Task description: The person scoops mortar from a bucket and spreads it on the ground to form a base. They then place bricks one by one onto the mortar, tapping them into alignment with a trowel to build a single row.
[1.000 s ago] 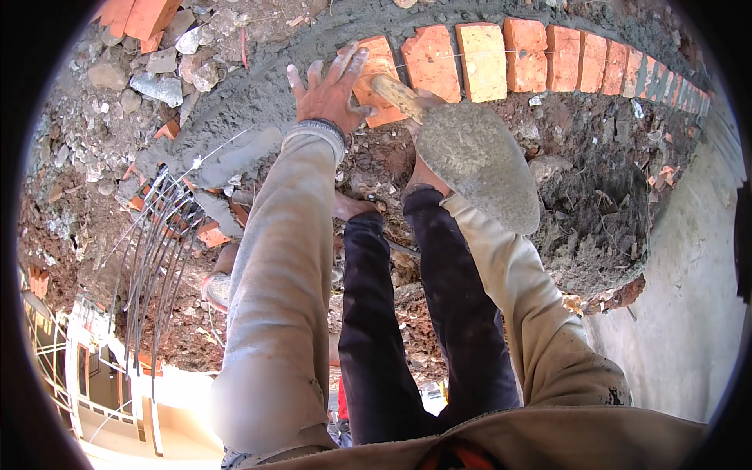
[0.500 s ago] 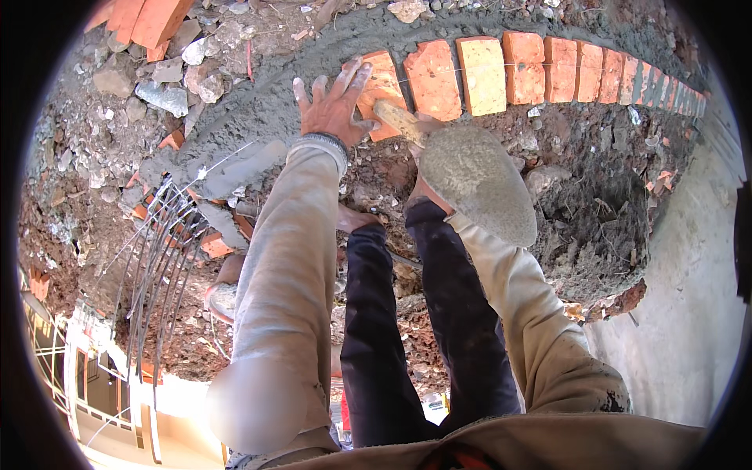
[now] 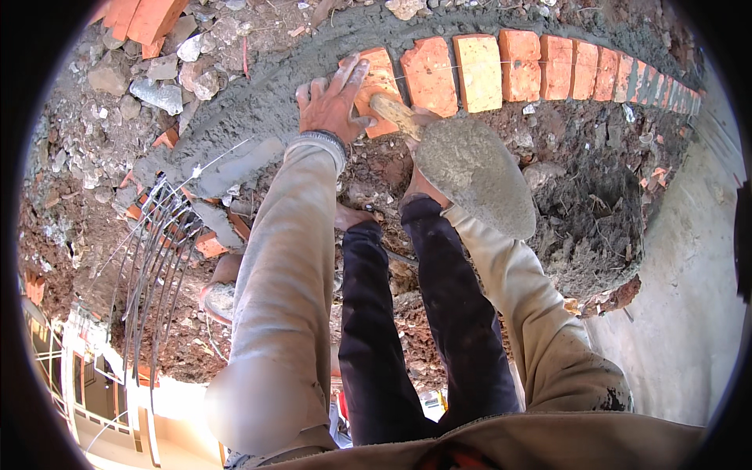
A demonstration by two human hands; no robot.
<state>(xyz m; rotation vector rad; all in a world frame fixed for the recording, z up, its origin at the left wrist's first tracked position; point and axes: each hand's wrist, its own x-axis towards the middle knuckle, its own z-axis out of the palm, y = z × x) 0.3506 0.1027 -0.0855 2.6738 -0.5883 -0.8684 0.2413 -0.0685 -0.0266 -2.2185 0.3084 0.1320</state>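
Note:
My left hand [image 3: 333, 106] lies with spread fingers against the left part of an orange brick [image 3: 379, 69], the leftmost of a curved row set in grey mortar. In my right hand [image 3: 424, 117], mostly hidden behind the blade, is a trowel [image 3: 478, 176] coated with mortar. Its wooden handle [image 3: 394, 113] points up and left, the butt over or against that same brick; whether it touches cannot be told. A thin string [image 3: 439, 70] runs across the bricks. Just right of the leftmost brick stands another orange brick [image 3: 429, 77], with a gap between them.
Wet mortar [image 3: 235, 110] spreads left of the row. Thin metal rods [image 3: 157, 258] stick up at the left, near broken bricks. Rubble and stones [image 3: 160, 95] lie at upper left, below stacked bricks [image 3: 153, 19]. A dark mortar heap [image 3: 595, 227] is at right, beside a pale smooth surface [image 3: 689, 274].
The whole view has shifted slightly up and left. Both hands, the trowel and the leftmost brick keep nearly the same places relative to one another.

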